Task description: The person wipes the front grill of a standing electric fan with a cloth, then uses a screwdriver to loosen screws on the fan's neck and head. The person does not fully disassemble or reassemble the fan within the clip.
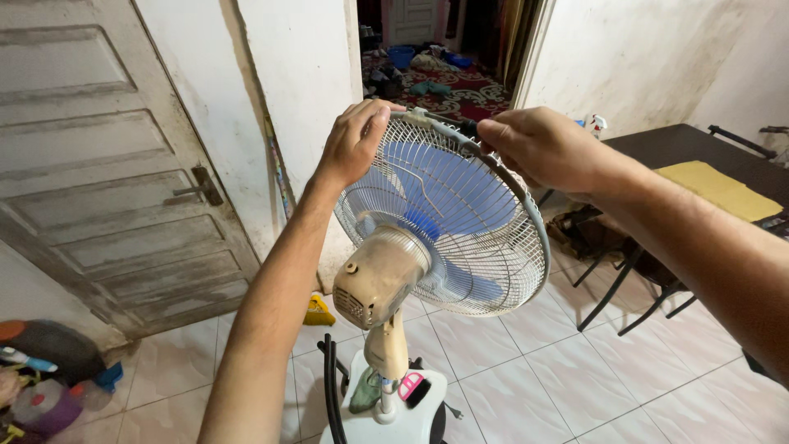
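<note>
From the head view, the fan point(427, 247) stands on the tiled floor point(534, 370), with the door point(107, 164) to its left and a dark bench point(682, 148) to its right; free floor lies around. The left hand point(353, 144) has its fingers closed on the grille's top rim. The right hand point(538, 148) pinches the rim near a clip point(419, 117), arms stretched forward.

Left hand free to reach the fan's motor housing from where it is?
Probably yes. The left hand grips the top of the wire guard; the beige motor housing sits just below on the same rear side, with nothing between them.
</note>
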